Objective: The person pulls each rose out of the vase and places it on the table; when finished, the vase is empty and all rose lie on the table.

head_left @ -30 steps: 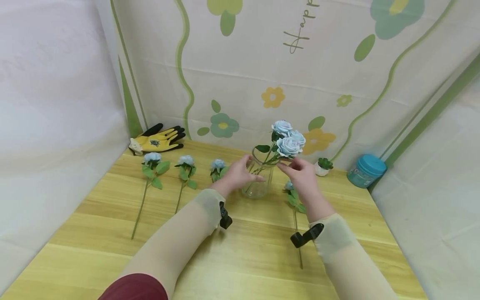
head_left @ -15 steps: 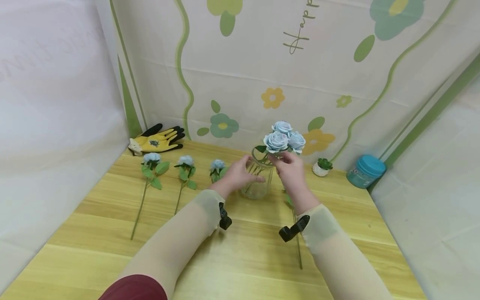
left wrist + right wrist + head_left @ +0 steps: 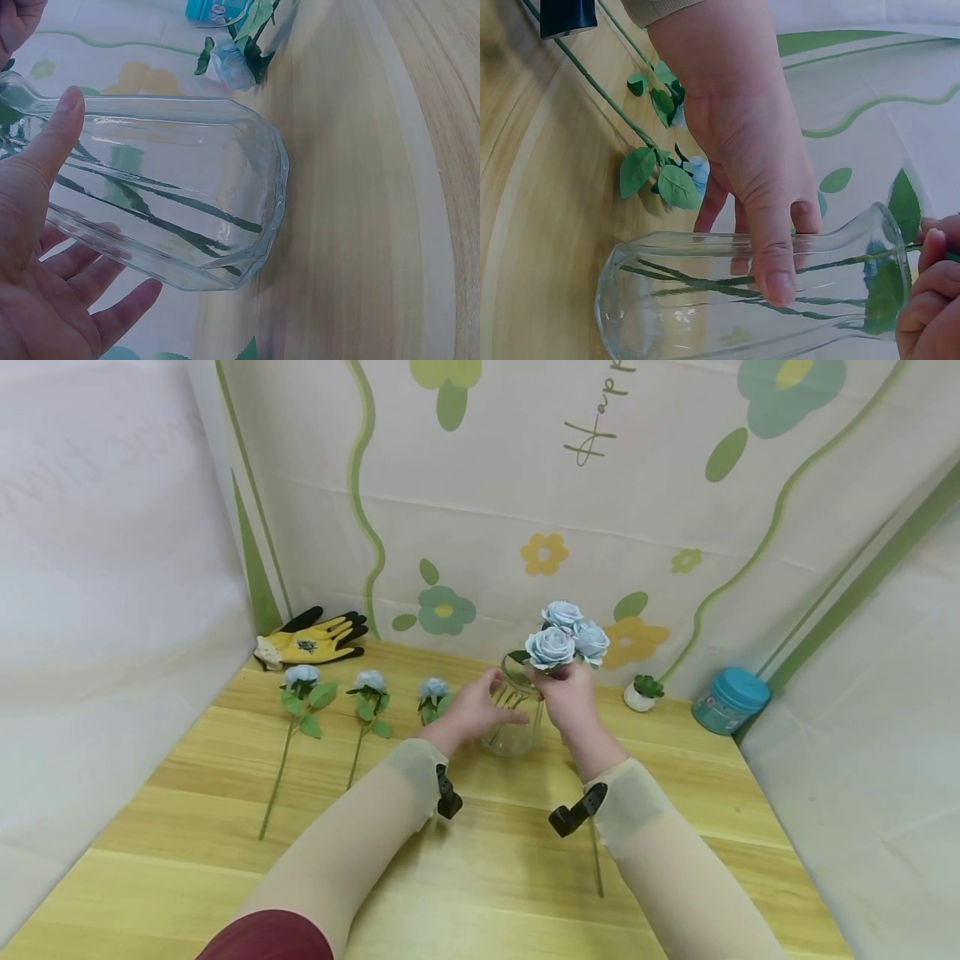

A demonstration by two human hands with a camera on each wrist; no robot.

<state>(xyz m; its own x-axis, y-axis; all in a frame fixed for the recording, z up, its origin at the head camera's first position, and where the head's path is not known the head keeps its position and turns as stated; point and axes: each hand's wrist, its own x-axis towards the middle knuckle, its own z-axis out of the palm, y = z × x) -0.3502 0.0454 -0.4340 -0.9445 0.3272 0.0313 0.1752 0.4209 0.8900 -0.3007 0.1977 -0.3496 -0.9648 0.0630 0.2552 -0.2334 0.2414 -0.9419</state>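
Note:
A clear glass vase [image 3: 512, 742] stands upright on the table. My left hand [image 3: 474, 712] grips its side, thumb [image 3: 64, 120] on one face and fingers round the other. Three pale blue roses [image 3: 552, 648] lean out over the rim to the right, and their green stems [image 3: 716, 286] cross inside the glass. At the mouth, my right hand [image 3: 572, 697] pinches a rose stem just below the blooms, as the right wrist view shows. The fingertips of that hand are partly hidden in the head view.
Three loose roses lie left of the vase, the outermost rose [image 3: 302, 677] farthest left. Another loose rose [image 3: 232, 64] lies under my right forearm. Yellow-black gloves [image 3: 318, 642] sit at the back left; a small potted succulent [image 3: 644, 692] and a teal-lidded jar [image 3: 732, 701] stand right.
My right hand has moved left and closer to the vase mouth, shifting the front rose left beside the other blooms. My left hand keeps its hold on the vase.

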